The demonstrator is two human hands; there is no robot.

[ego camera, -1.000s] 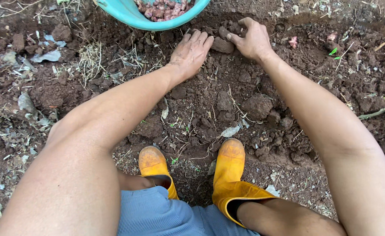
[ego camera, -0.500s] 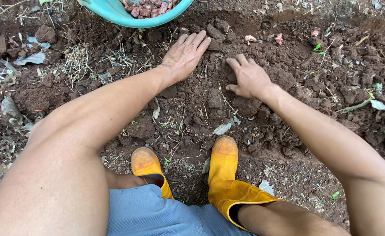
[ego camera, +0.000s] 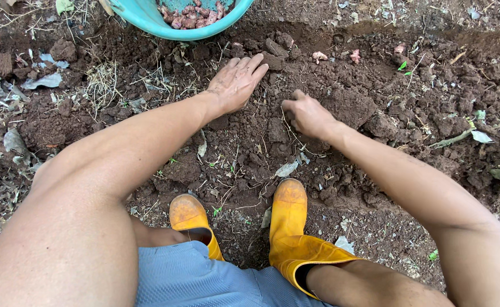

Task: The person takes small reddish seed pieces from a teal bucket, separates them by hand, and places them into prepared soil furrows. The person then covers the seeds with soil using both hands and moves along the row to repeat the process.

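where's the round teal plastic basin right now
The round teal plastic basin sits at the head view's top edge, left of centre, just beyond the left hand flat on soil.

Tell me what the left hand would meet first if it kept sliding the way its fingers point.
Probably the dark soil clod right at the fingertips of the left hand; the two look as if they touch. Beyond it lies the furrow bank, with the teal basin further off to the side.

Left hand (ego camera: 236, 85) flat, palm down, fingers spread on loose dark soil (ego camera: 250, 142), at 12 o'clock. Right hand (ego camera: 307, 115) curled, fingers dug into the soil just beside it, toward 1 o'clock. Teal basin (ego camera: 165, 25) holding small pinkish bulbs (ego camera: 190, 14) at 11 o'clock. Yellow rubber boots (ego camera: 287, 227) at 6 o'clock. Three pinkish bulbs lie in the furrow near 1 o'clock.
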